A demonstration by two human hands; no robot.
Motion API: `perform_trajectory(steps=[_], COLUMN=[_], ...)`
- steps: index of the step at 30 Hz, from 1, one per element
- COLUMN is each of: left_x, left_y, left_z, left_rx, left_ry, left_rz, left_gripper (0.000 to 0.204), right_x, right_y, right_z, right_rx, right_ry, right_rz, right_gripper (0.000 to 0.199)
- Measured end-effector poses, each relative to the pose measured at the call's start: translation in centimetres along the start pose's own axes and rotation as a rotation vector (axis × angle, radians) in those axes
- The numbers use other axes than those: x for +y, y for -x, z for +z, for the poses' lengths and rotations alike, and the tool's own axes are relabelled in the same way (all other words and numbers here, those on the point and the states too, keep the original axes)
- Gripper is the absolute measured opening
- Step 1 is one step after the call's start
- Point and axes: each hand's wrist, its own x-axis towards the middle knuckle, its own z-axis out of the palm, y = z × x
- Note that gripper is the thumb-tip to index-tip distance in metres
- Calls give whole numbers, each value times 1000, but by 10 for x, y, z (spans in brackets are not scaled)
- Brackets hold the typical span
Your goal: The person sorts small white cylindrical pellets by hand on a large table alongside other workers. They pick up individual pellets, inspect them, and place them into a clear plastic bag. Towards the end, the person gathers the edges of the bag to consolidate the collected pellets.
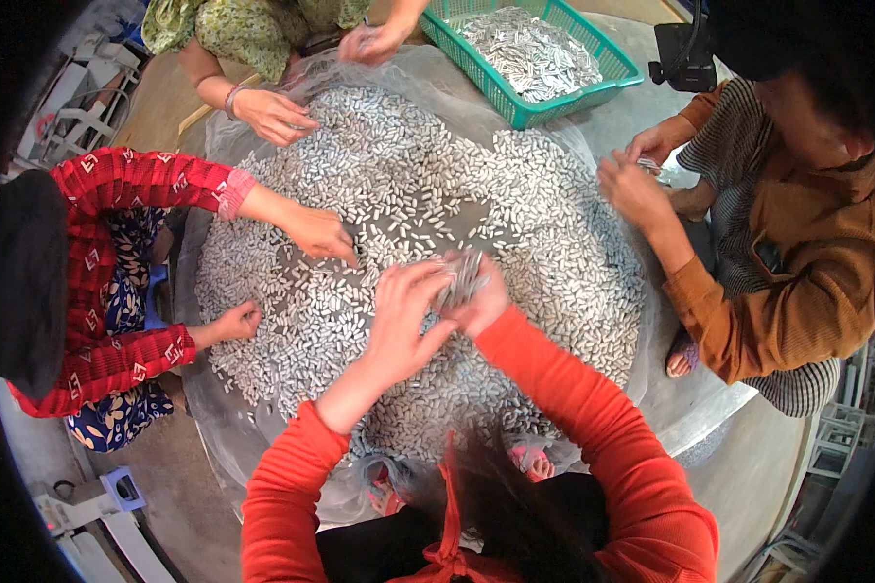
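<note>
A wide heap of small white-grey oblong pieces (399, 194) covers a clear plastic sheet (437, 73) on the ground. My right hand (484, 301) grips a bundle of these pieces (462, 279), lined up side by side, just above the heap. My left hand (403, 316) is cupped against the bundle's left side, fingers spread over it. Both my sleeves are orange-red.
A green plastic basket (608, 68) holding more pieces stands at the far right. A person in a red patterned top (117, 253) reaches in from the left, one in a brown top (797, 262) sits on the right, and one in green (253, 29) is opposite.
</note>
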Motion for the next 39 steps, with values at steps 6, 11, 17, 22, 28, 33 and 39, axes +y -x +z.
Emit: perform_trajectory(steps=[6, 11, 17, 22, 28, 33, 39], left_x=[-29, -61, -109, -123, -120, -124, -107], left_y=[29, 80, 127, 131, 130, 141, 111], left_z=[-27, -41, -30, -27, -13, -42, -11], left_rx=[90, -144, -258, -188, -421, -715, -456], left_ry=[63, -135, -67, -28, -201, -319, -350], left_rz=[-218, -289, -491, -532, -357, -560, -430], left_gripper=[30, 22, 12, 12, 10, 13, 9], right_x=[-158, -133, -17, 55, 73, 71, 84], right_y=[-76, -83, -36, -23, -27, 16, 61], right_z=[177, 171, 7, -54, -82, -83, -79], right_rx=[-156, 250, -115, -526, -792, -839, -825], right_ry=[87, 320, 1439, 2343, 2695, 2605, 2578], right_rz=[-586, -794, -146, -252, -696, -510, -288], right_gripper=[57, 53, 28, 28, 29, 29, 42])
